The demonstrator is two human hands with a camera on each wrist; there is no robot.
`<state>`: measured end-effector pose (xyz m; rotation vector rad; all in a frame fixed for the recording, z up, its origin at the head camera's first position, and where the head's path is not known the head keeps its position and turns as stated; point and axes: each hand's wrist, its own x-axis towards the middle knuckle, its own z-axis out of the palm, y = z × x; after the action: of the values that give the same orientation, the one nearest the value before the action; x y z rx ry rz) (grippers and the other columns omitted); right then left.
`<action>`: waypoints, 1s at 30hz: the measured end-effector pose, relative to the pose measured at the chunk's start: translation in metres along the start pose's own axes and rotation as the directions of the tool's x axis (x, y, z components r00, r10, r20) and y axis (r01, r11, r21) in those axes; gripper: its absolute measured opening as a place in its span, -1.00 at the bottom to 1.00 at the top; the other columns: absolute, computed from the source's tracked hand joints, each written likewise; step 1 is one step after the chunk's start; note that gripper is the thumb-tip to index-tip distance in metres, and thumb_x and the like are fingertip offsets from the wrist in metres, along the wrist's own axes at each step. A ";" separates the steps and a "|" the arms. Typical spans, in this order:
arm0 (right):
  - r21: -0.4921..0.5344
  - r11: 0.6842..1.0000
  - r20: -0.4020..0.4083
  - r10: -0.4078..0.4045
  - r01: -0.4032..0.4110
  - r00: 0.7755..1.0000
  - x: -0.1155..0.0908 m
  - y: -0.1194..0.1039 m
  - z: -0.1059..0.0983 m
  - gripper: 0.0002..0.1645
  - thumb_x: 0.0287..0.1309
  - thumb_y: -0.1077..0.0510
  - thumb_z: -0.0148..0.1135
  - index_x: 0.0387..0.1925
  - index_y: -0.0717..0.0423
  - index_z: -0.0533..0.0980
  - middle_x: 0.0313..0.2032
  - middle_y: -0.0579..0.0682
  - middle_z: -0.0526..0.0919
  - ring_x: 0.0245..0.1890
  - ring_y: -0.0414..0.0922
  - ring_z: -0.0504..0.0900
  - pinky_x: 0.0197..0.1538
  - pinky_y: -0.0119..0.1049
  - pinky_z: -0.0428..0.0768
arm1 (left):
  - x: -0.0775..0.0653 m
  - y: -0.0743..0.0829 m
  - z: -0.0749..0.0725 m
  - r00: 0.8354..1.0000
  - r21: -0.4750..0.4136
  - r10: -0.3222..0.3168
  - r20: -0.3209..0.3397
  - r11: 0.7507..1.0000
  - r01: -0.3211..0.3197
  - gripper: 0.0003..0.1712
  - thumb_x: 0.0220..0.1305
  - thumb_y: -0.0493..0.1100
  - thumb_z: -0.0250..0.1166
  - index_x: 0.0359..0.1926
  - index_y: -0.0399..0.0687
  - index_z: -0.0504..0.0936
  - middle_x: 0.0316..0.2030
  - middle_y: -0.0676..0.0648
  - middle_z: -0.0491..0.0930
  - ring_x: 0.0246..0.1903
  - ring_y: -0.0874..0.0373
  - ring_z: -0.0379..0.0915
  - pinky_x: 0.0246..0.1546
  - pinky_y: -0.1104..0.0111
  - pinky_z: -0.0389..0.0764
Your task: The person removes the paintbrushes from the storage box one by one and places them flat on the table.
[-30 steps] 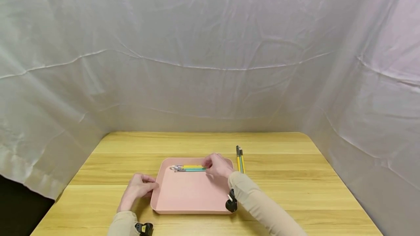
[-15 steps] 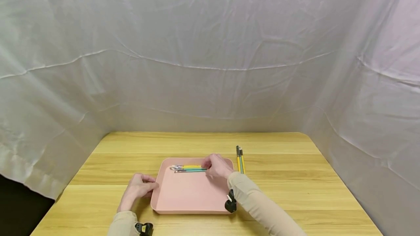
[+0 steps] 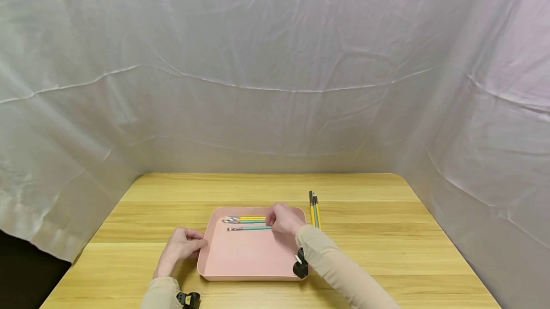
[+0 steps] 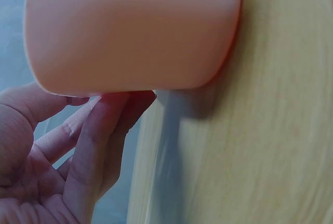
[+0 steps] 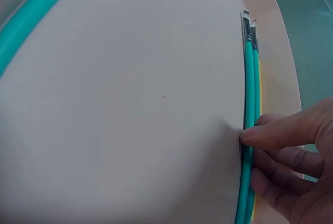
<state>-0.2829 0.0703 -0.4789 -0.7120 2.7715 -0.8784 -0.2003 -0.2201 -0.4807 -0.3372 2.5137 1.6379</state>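
A shallow pink tray [image 3: 245,256] lies on the wooden table. My left hand [image 3: 179,246] holds the tray's left rim, thumb over the edge; in the left wrist view its fingers [image 4: 86,156] meet the tray wall [image 4: 135,37] from below. Over the tray's back right part, my right hand [image 3: 283,218] pinches the handle of a teal paintbrush [image 3: 253,228], whose bristles point left. Just behind it lie several more paintbrushes [image 3: 246,218] with yellow and teal handles, their right ends hidden by the hand. The right wrist view shows the thumb against the teal handle [image 5: 249,89].
Several brushes [image 3: 315,211], yellow and teal with dark ends, lie on the table [image 3: 378,242] beyond the tray's right side, partly behind the right forearm. Grey cloth [image 3: 275,122] encloses the table's back and sides. A teal strip crosses the right wrist view's upper left corner.
One teal paintbrush has moved slightly toward me, opening a gap from the other brushes, and its tilt has changed a little. The left hand and tray stay where they were.
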 end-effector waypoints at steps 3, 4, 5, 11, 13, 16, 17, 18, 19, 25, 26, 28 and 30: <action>-0.018 1.000 0.012 0.012 -0.012 1.000 0.000 -0.001 0.000 -0.63 -0.13 0.59 0.12 -0.45 0.17 0.70 -0.42 -0.01 0.73 -0.43 -0.18 0.52 -0.36 -0.49 0.45 | 0.000 -0.001 0.000 1.000 -0.005 0.000 0.000 1.000 0.000 -0.76 0.05 -0.42 0.36 -0.23 -0.53 0.67 -0.45 -0.15 0.73 -0.45 0.11 0.68 -0.41 0.29 0.77; -0.023 1.000 0.017 0.014 -0.014 1.000 -0.001 -0.001 -0.001 -0.61 -0.14 0.59 0.10 -0.44 0.17 0.70 -0.41 -0.01 0.74 -0.43 -0.18 0.52 -0.36 -0.49 0.46 | 0.000 -0.001 0.000 1.000 -0.003 0.003 0.002 1.000 -0.003 -0.76 0.05 -0.42 0.36 -0.23 -0.54 0.66 -0.45 -0.15 0.73 -0.45 0.11 0.68 -0.41 0.29 0.78; -0.031 0.999 0.020 0.014 -0.013 1.000 -0.001 -0.002 -0.001 -0.61 -0.13 0.60 0.10 -0.44 0.17 0.71 -0.41 -0.02 0.74 -0.43 -0.20 0.51 -0.36 -0.49 0.47 | 0.000 -0.001 0.000 1.000 -0.003 0.004 0.001 1.000 -0.004 -0.76 0.05 -0.42 0.36 -0.23 -0.54 0.66 -0.45 -0.16 0.73 -0.45 0.11 0.68 -0.41 0.29 0.78; -0.044 0.999 0.046 0.016 -0.014 0.999 -0.003 -0.004 -0.002 -0.59 -0.13 0.63 0.08 -0.42 0.19 0.69 -0.45 -0.03 0.69 -0.43 -0.23 0.46 -0.37 -0.48 0.47 | 0.001 0.000 0.000 1.000 0.005 0.002 0.000 1.000 -0.002 -0.76 0.06 -0.42 0.37 -0.22 -0.53 0.67 -0.44 -0.14 0.73 -0.45 0.10 0.68 -0.40 0.26 0.78; -0.050 0.999 0.054 0.021 -0.018 0.998 -0.003 -0.004 -0.002 -0.59 -0.13 0.64 0.07 -0.42 0.19 0.68 -0.45 -0.04 0.67 -0.43 -0.23 0.47 -0.36 -0.48 0.48 | 0.000 0.000 0.000 1.000 0.003 0.002 0.001 1.000 -0.002 -0.76 0.06 -0.42 0.37 -0.22 -0.54 0.66 -0.44 -0.14 0.73 -0.45 0.10 0.68 -0.40 0.26 0.78; -0.067 0.997 0.067 0.029 -0.025 0.997 -0.003 -0.004 -0.001 -0.57 -0.12 0.64 0.06 -0.43 0.16 0.67 -0.45 -0.07 0.65 -0.42 -0.24 0.46 -0.34 -0.48 0.47 | -0.001 0.001 0.000 1.000 -0.006 0.001 0.002 1.000 -0.001 -0.75 0.05 -0.42 0.37 -0.22 -0.55 0.66 -0.45 -0.14 0.72 -0.45 0.10 0.68 -0.41 0.27 0.78; -0.074 0.997 0.071 0.031 -0.026 0.997 -0.003 -0.004 -0.001 -0.56 -0.12 0.64 0.05 -0.44 0.15 0.66 -0.45 -0.08 0.64 -0.42 -0.24 0.45 -0.33 -0.48 0.47 | -0.001 0.001 0.000 1.000 -0.009 0.002 0.002 1.000 -0.002 -0.75 0.05 -0.42 0.37 -0.22 -0.55 0.66 -0.45 -0.14 0.72 -0.45 0.10 0.68 -0.42 0.28 0.78; -0.084 0.996 0.073 0.030 -0.024 0.997 -0.003 -0.004 -0.001 -0.56 -0.12 0.65 0.05 -0.44 0.14 0.65 -0.45 -0.09 0.62 -0.42 -0.25 0.44 -0.33 -0.49 0.46 | -0.001 0.001 0.000 1.000 -0.011 0.002 0.002 1.000 -0.002 -0.75 0.05 -0.43 0.37 -0.22 -0.55 0.66 -0.46 -0.13 0.72 -0.46 0.10 0.68 -0.42 0.28 0.78; -0.092 0.996 0.073 0.023 -0.017 0.997 -0.003 -0.004 -0.001 -0.56 -0.12 0.65 0.04 -0.45 0.13 0.65 -0.46 -0.10 0.61 -0.42 -0.25 0.43 -0.33 -0.48 0.45 | -0.001 0.000 0.000 1.000 -0.013 0.003 0.002 1.000 -0.003 -0.75 0.04 -0.43 0.37 -0.22 -0.55 0.66 -0.46 -0.13 0.72 -0.46 0.11 0.68 -0.42 0.28 0.78; -0.151 0.988 0.059 -0.024 0.033 0.998 -0.003 -0.003 -0.001 -0.56 -0.15 0.64 0.02 -0.48 0.12 0.62 -0.48 -0.12 0.54 -0.41 -0.24 0.39 -0.30 -0.48 0.43 | -0.001 0.000 0.000 1.000 -0.011 0.001 -0.002 1.000 -0.001 -0.75 0.05 -0.43 0.37 -0.22 -0.55 0.65 -0.46 -0.13 0.72 -0.46 0.10 0.68 -0.42 0.27 0.78; -0.153 0.988 0.058 -0.026 0.035 0.998 -0.003 -0.003 -0.001 -0.56 -0.15 0.64 0.02 -0.48 0.12 0.62 -0.48 -0.12 0.54 -0.40 -0.24 0.39 -0.29 -0.48 0.43 | -0.001 0.001 0.000 1.000 -0.010 0.001 -0.001 1.000 -0.001 -0.75 0.05 -0.42 0.37 -0.22 -0.55 0.65 -0.46 -0.13 0.72 -0.46 0.10 0.68 -0.42 0.26 0.78; -0.151 0.988 0.059 -0.030 0.038 0.998 -0.003 -0.003 -0.001 -0.56 -0.15 0.63 0.01 -0.47 0.13 0.62 -0.48 -0.12 0.53 -0.41 -0.24 0.39 -0.29 -0.48 0.41 | -0.002 0.002 0.000 1.000 -0.011 0.002 0.003 1.000 -0.002 -0.75 0.06 -0.42 0.38 -0.22 -0.55 0.65 -0.45 -0.15 0.72 -0.45 0.09 0.68 -0.41 0.25 0.78; -0.141 0.989 0.060 -0.031 0.039 0.998 -0.003 -0.003 -0.002 -0.57 -0.15 0.63 0.00 -0.47 0.14 0.63 -0.49 -0.11 0.53 -0.42 -0.24 0.38 -0.31 -0.48 0.40 | -0.002 0.001 -0.001 1.000 -0.016 0.008 0.015 1.000 -0.008 -0.75 0.06 -0.41 0.38 -0.22 -0.54 0.66 -0.44 -0.15 0.72 -0.45 0.09 0.68 -0.41 0.26 0.78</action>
<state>-0.2793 0.0707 -0.4758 -0.7979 2.7991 -0.6604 -0.1987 -0.2205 -0.4795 -0.3158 2.4949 1.6581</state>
